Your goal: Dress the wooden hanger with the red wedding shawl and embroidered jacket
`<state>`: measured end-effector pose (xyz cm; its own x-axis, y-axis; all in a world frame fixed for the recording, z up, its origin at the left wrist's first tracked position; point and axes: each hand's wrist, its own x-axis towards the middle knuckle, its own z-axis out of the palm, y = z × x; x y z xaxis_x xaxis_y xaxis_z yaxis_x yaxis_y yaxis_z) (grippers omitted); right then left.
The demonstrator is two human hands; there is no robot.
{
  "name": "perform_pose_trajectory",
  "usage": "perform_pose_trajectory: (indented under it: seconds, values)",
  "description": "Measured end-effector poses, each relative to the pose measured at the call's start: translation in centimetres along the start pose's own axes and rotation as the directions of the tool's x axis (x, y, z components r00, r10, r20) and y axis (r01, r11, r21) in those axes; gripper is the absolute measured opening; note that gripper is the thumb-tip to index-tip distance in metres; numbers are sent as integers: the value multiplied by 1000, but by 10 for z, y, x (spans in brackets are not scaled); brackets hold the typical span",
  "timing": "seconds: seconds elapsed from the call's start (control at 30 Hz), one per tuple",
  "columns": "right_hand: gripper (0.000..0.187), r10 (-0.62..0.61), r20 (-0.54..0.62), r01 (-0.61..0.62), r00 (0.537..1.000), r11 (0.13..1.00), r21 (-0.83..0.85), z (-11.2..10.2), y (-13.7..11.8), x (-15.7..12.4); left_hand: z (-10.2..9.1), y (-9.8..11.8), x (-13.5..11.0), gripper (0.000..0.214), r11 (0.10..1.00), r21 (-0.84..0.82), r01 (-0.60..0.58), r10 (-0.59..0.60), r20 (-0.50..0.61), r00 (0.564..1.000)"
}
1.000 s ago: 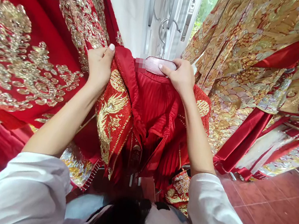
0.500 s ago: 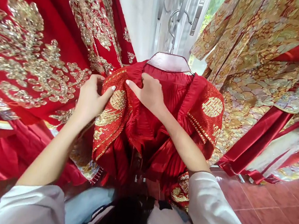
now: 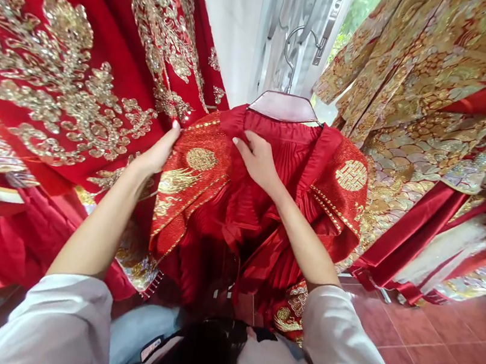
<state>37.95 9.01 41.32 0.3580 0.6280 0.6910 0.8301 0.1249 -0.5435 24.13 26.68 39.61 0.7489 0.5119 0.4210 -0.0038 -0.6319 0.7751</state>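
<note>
A red jacket (image 3: 267,204) with pleated fabric and gold embroidery hangs in front of me on a pale, wide-necked hanger (image 3: 284,106) with a metal hook. My left hand (image 3: 156,154) is at the outer edge of the shoulder flap on the left, thumb along its edge, with the other fingers hidden behind the cloth. My right hand (image 3: 258,160) pinches the collar edge on the same side, its thumb outside and fingers inside the neckline. A round gold emblem (image 3: 202,159) lies flat on the flap between both hands.
Red garments with gold sequins (image 3: 61,82) hang close on the left. On the right hang gold patterned robes (image 3: 400,108) and red cloth strips (image 3: 418,232). A white door frame (image 3: 329,31) stands behind the hanger, above a red tiled floor (image 3: 437,351).
My left hand has slid outward to the flap's edge, and the flap now lies flatter and wider. The right hand stays at the collar. The view has shifted slightly.
</note>
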Motion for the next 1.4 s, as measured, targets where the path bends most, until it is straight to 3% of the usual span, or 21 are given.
perform_pose_trajectory:
  seconds: [0.1, 0.17, 0.23, 0.27, 0.3, 0.33, 0.37, 0.43, 0.5, 0.57, 0.63, 0.7, 0.8, 0.93, 1.03, 1.1, 1.13, 1.23, 1.27, 1.33, 1.4]
  values:
    - [19, -2, -131, -28, 991, 973, -230, -20, -16, -39, -1, 3, 5, 80, 996, -50, 73, -74, -22, 997]
    - [21, 47, -331, -169, 943, 921, -351, -34, -21, -72, -1, 13, -4, 70, 997, 74, -7, 18, -148, 989]
    - [23, 130, -480, -358, 867, 832, -422, -43, -17, -105, 4, 26, -25, 55, 938, 341, -66, 202, -379, 903]
    - [26, 185, -513, -444, 838, 778, -445, -45, -12, -119, 11, 32, -41, 51, 883, 467, -46, 307, -499, 811]
    - [34, 251, -523, -518, 815, 719, -463, -45, -5, -131, 20, 36, -57, 47, 805, 592, 36, 372, -551, 747]
    - [42, 323, -514, -577, 795, 664, -476, -44, 2, -140, 33, 40, -74, 44, 750, 655, 93, 385, -547, 743]
    - [48, 394, -492, -620, 776, 620, -481, -42, 8, -146, 47, 41, -90, 45, 730, 677, 92, 381, -516, 767]
    - [40, 499, -441, -665, 746, 592, -456, -40, 18, -151, 78, 41, -114, 49, 753, 655, 57, 277, -395, 876]
    - [19, 501, -408, -640, 763, 670, -375, -40, 19, -148, 105, 41, -127, 32, 818, 573, 51, 157, -306, 939]
    - [5, 424, -360, -527, 831, 806, -268, -43, 8, -144, 121, 44, -130, 16, 893, 450, 15, 94, -220, 971]
    - [15, 322, -257, -366, 911, 920, -144, -47, -7, -140, 127, 52, -131, 17, 947, 315, -58, 118, -177, 977]
    - [18, 253, -114, -257, 961, 966, -27, -48, -19, -138, 131, 59, -132, 16, 969, 213, -122, 166, -203, 965]
    - [16, 284, -43, -284, 958, 959, 19, -46, -18, -142, 141, 59, -140, 13, 988, 82, -127, 146, -293, 945]
    - [16, 362, -141, -359, 921, 932, 46, -44, 2, -154, 166, 30, -162, 19, 993, -77, -86, 41, -460, 887]
    - [17, 358, -159, -351, 920, 934, 75, -46, 8, -163, 174, 10, -174, 19, 999, 23, -37, 44, -399, 916]
    - [17, 355, -155, -353, 922, 935, 42, -48, 7, -166, 165, 10, -170, 19, 984, 146, -100, 149, -380, 913]
    - [18, 351, -153, -354, 924, 935, 7, -50, 6, -167, 157, 16, -163, 18, 961, 222, -163, 242, -394, 887]
    - [18, 290, -194, -318, 937, 939, -133, -56, -5, -163, 123, 54, -120, 10, 796, 506, -332, 555, -389, 736]
    - [17, 247, -230, -287, 941, 944, -161, -59, -10, -158, 111, 72, -101, 7, 738, 575, -352, 610, -347, 712]
    - [15, 161, -355, -244, 921, 949, -200, -63, -20, -142, 91, 107, -57, 15, 639, 663, -389, 654, -203, 729]
    - [22, 117, -496, -280, 861, 922, -268, -64, -24, -119, 81, 135, -11, 28, 557, 694, -456, 663, -40, 748]
